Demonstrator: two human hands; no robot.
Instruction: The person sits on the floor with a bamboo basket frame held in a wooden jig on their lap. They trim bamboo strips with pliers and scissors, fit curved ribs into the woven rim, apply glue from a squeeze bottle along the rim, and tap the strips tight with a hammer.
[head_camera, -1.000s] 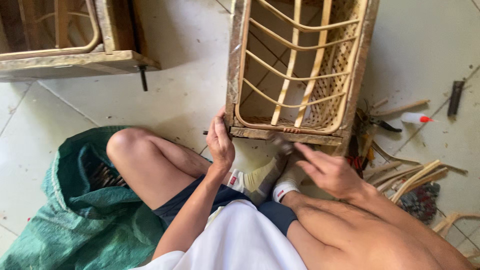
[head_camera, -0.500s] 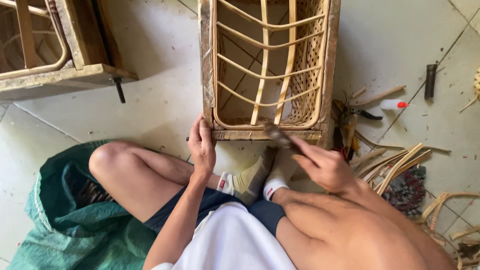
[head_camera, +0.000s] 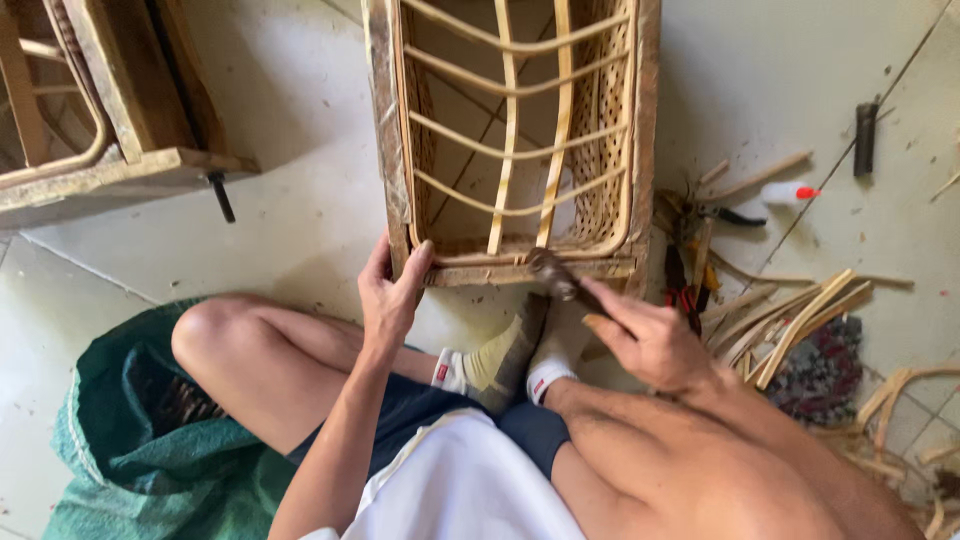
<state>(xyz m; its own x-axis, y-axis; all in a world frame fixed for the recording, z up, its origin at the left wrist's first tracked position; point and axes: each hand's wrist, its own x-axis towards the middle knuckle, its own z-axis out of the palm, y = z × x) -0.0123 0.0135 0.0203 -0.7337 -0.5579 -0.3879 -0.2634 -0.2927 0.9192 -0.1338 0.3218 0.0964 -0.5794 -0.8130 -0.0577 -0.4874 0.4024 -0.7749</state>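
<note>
A rattan chair frame (head_camera: 515, 150), made of a wooden surround with curved cane slats and a woven panel on its right side, is laid on the tiled floor (head_camera: 300, 130) directly in front of a seated person. The near left corner of the frame is gripped by the left hand (head_camera: 390, 295): the thumb is laid on the inner side of the corner and the fingers are curled round the outer side, so the hand is closed upon the wood. A hammer (head_camera: 555, 275) with a dark head is held in the right hand (head_camera: 650, 345), whose fingers are wrapped round the handle; the head is placed on or just at the lower rail of the frame, though contact cannot be told for certain. Two socked feet (head_camera: 510, 360) are tucked just below that rail, between the hands. A green sack (head_camera: 130, 470) is spread under the bent left knee. To the right of the frame, loose cane strips (head_camera: 790, 320), pliers with dark handles (head_camera: 725, 213), a small white bottle with a red cap (head_camera: 785, 192) and a dark tool (head_camera: 865, 138) are scattered on the floor. A second wooden frame (head_camera: 110, 110) is seen at the upper left, well apart from the hands.
</note>
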